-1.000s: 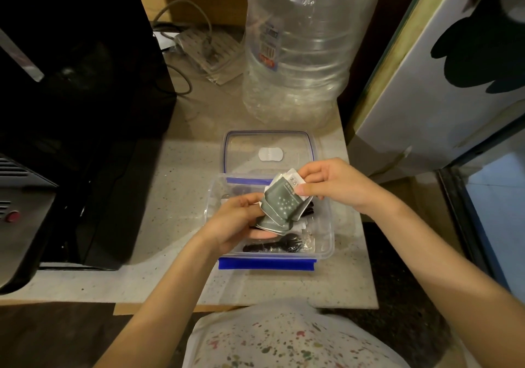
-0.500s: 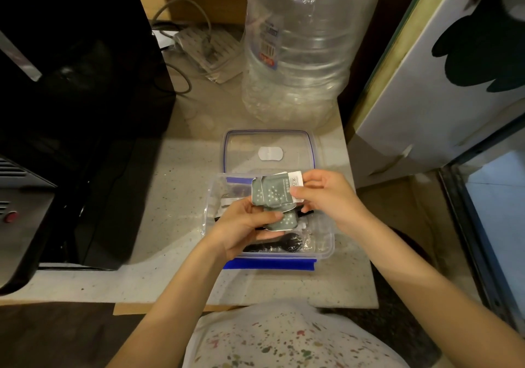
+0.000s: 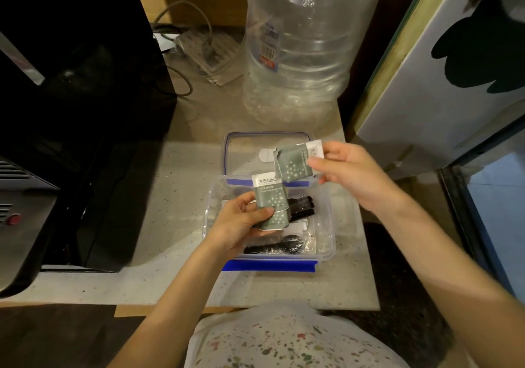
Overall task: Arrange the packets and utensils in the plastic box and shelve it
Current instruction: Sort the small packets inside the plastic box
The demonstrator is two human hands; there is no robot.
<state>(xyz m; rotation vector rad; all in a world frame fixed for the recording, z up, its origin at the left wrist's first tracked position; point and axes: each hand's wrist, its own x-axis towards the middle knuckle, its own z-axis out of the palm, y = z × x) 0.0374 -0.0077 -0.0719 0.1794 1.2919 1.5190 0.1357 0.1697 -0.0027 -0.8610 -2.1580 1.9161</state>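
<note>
**Sorting the packets over the open box**

The left hand (image 3: 241, 222) grips a small stack of grey-green packets (image 3: 271, 205), thumb across the front, just above the plastic box (image 3: 326, 225). At least two lie in that stack; how many more are behind them cannot be told. The right hand (image 3: 349, 174) pinches one single packet (image 3: 295, 163) by its white end, raised over the far rim of the box and apart from the stack.

The step in hand looks like the gathering of packets into one tidy pile. The next move probably calls for laying the single packet squarely with the stack, then setting the whole pile flat in the box beside the utensils.

In the box lie one black spoon (image 3: 281, 247) in clear wrap and a dark wrapped item (image 3: 301, 207), hard to identify. One clear lid (image 3: 247, 154) rests on the table (image 3: 184, 197) behind the box; one big water bottle (image 3: 298, 55) stands farther back. The shelving has not begun.
</note>
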